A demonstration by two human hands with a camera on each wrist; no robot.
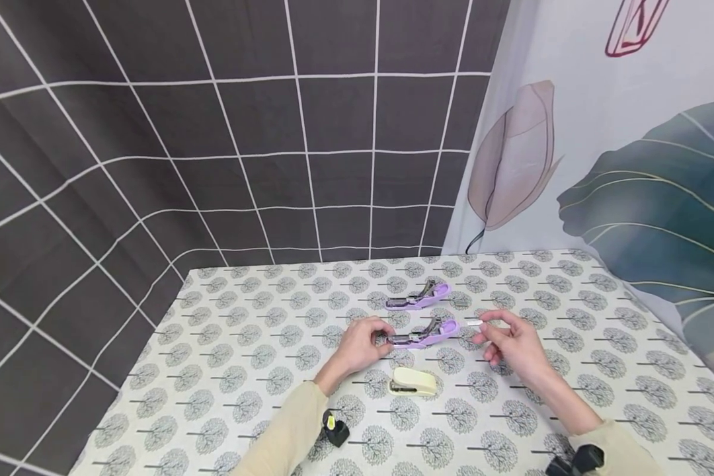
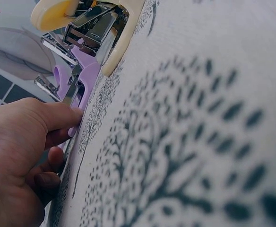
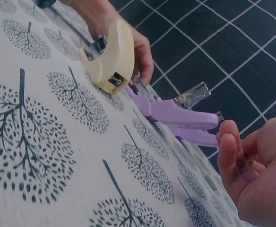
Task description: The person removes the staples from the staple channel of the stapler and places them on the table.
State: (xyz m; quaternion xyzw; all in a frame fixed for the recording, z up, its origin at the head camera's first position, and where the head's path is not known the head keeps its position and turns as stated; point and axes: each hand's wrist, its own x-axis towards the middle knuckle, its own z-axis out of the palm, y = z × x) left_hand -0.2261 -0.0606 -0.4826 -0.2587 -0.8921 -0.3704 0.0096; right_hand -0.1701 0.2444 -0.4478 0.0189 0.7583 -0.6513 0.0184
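Two purple staplers lie opened on the table, their metal parts raised. My left hand pinches the front end of the nearer purple stapler between thumb and fingers. Just right of that stapler, my right hand pinches a thin whitish strip that looks like a strip of staples; in the right wrist view the fingers hide it. The farther purple stapler lies behind, untouched. Nearer to me is a cream stapler, closed in the left-to-right lie, with its nose large in the left wrist view.
A white cloth with grey tree prints covers the table. Behind it hangs a dark curtain with white grid lines, and at the right a pale curtain with leaf prints.
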